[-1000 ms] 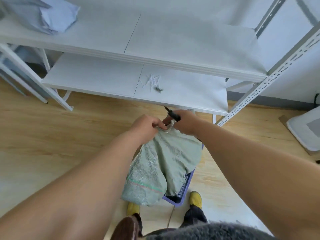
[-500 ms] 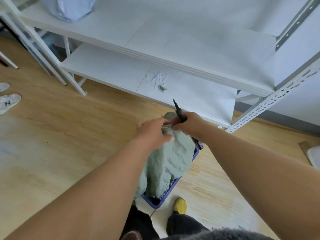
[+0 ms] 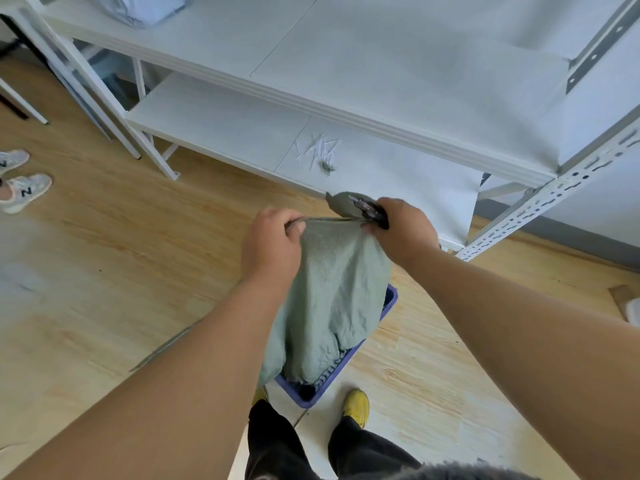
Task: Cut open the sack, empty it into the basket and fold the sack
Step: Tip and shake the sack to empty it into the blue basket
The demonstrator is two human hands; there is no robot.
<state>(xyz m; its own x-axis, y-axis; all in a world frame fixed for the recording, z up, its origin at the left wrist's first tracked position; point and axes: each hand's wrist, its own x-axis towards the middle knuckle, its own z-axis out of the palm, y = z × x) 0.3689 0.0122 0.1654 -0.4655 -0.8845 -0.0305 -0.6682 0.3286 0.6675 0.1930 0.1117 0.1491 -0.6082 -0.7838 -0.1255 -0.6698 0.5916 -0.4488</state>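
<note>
Gripping the top edge of a pale green sack (image 3: 332,292) with both hands, a person stands over a blue basket (image 3: 388,306) on a wooden floor (image 3: 104,271). The left hand (image 3: 272,247) has its fingers curled round the sack's left top corner. The right hand (image 3: 403,233) pinches the right top corner and also holds a dark knife (image 3: 372,212), its handle against the fingers and the end pointing left past a grey-green flap of sack. The top edge is pulled tight between the two hands, and the sack hangs down with its lower end inside the basket. Yellow shoes (image 3: 356,407) show beside the basket's near corner. A white shelf rack (image 3: 381,98) stands behind, with white scraps (image 3: 320,152) near the front edge of its lower shelf. Two pale sneakers (image 3: 24,188) sit at the floor's left edge.
</note>
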